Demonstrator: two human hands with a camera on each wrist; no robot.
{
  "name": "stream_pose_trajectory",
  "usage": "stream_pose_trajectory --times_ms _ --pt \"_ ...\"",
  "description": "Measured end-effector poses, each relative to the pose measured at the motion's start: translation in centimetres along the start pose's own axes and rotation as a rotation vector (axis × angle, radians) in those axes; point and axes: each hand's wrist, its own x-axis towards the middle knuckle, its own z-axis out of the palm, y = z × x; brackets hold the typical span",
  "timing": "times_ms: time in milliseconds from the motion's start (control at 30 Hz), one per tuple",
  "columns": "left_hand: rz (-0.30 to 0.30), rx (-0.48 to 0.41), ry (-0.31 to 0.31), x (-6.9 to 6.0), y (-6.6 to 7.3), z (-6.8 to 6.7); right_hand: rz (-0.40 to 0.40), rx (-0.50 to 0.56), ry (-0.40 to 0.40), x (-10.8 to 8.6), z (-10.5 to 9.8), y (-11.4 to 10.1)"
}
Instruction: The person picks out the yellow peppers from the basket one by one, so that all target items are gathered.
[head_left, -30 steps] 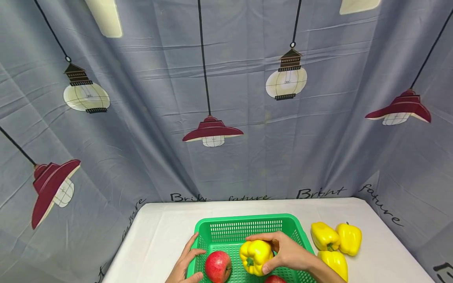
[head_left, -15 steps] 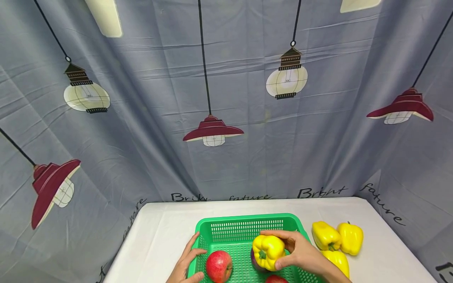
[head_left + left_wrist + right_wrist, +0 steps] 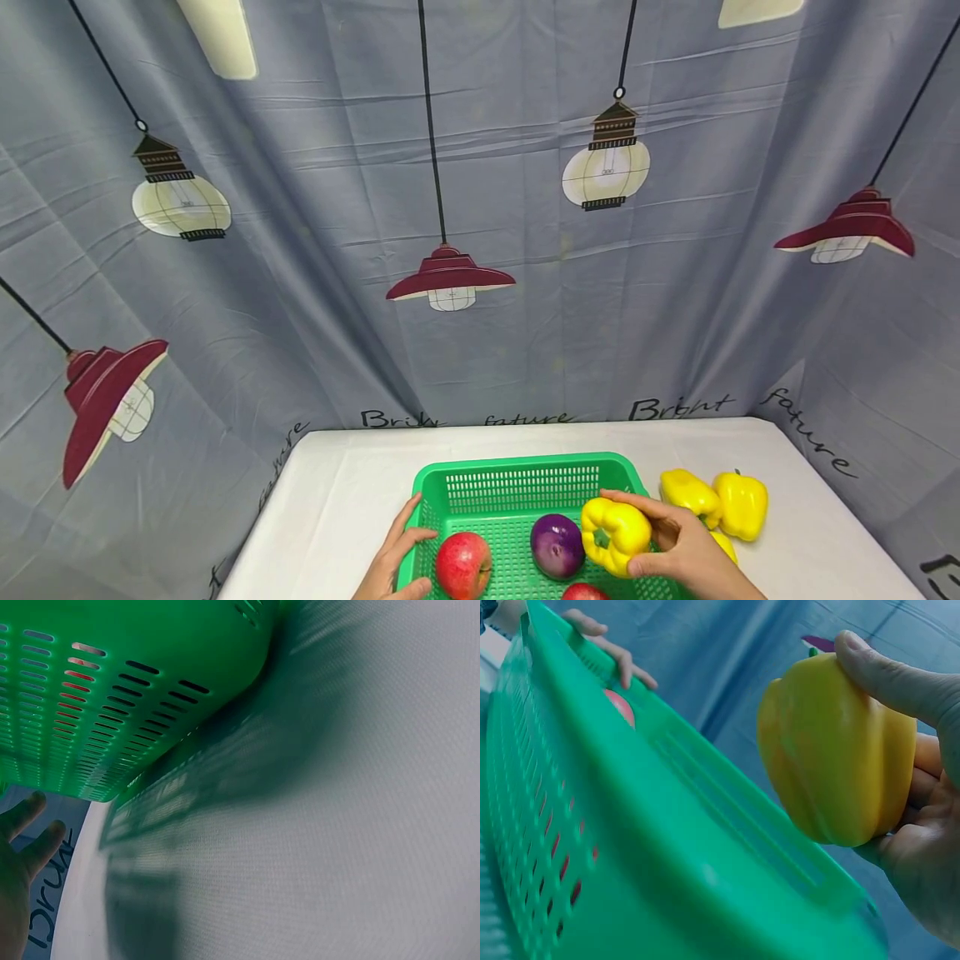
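My right hand (image 3: 686, 543) holds a yellow bell pepper (image 3: 617, 536) between thumb and fingers, over the right side of a green plastic basket (image 3: 525, 461). In the right wrist view the bell pepper (image 3: 836, 750) is above the basket's rim, apart from it. My left hand (image 3: 396, 554) rests at the basket's left rim with its fingers extended; in the left wrist view only part of this hand (image 3: 26, 855) shows. Inside the basket lie a red apple (image 3: 462, 565), a glossy round purple vegetable (image 3: 557, 547) and a second red fruit (image 3: 585, 592), cut off by the frame's lower edge.
Several yellow bell peppers lie on the white table (image 3: 352, 475) right of the basket: one at the back left (image 3: 690, 493), one beside it (image 3: 741, 506), and another mostly hidden behind my right hand (image 3: 723, 544). A grey curtain (image 3: 480, 358) printed with lamps hangs behind the table.
My right hand has carried the yellow bell pepper rightward across the basket, from the middle to the right side. The purple vegetable has come into full view. My left hand has stayed put.
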Motion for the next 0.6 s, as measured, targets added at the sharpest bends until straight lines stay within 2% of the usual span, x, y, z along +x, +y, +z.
stream_pose_trajectory --times_ms 200,333,467,600 --pt "0.004 0.011 0.003 -0.1 0.1 -0.1 0.018 -0.004 0.151 -1.5 -1.1 0.0" --pt "-0.002 0.014 0.001 0.0 0.1 -0.1 -0.027 -0.092 0.231 -2.4 -2.1 0.3" --pt "-0.003 0.016 -0.001 0.0 0.0 0.0 -0.096 -0.167 0.279 -3.4 -3.2 0.5" --pt "0.006 0.015 0.004 -0.1 0.0 0.0 -0.063 -0.177 0.369 -4.3 -4.2 0.8"
